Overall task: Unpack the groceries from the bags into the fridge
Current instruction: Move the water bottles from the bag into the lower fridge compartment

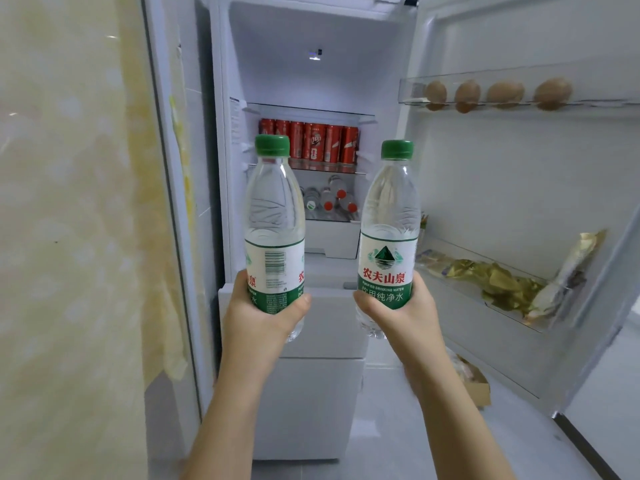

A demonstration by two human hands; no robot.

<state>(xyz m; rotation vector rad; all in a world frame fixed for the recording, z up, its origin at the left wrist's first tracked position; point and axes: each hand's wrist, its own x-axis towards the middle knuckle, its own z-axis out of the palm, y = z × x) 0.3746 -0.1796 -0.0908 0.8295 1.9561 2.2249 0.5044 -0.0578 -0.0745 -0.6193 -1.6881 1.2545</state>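
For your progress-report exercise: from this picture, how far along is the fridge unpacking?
Looks done: red cans and, below them, lying bottles are inside the fridge; eggs sit in the door rack. In hand: the left hand grips one water bottle, the right hand a second water bottle, both upright, not yet shelved. Left: placing both; the bags are out of view, so more is unknown.

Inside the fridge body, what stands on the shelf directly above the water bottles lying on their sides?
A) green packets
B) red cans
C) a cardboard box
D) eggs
B: a row of red cans stands upright on the glass shelf, right above the lying bottles.
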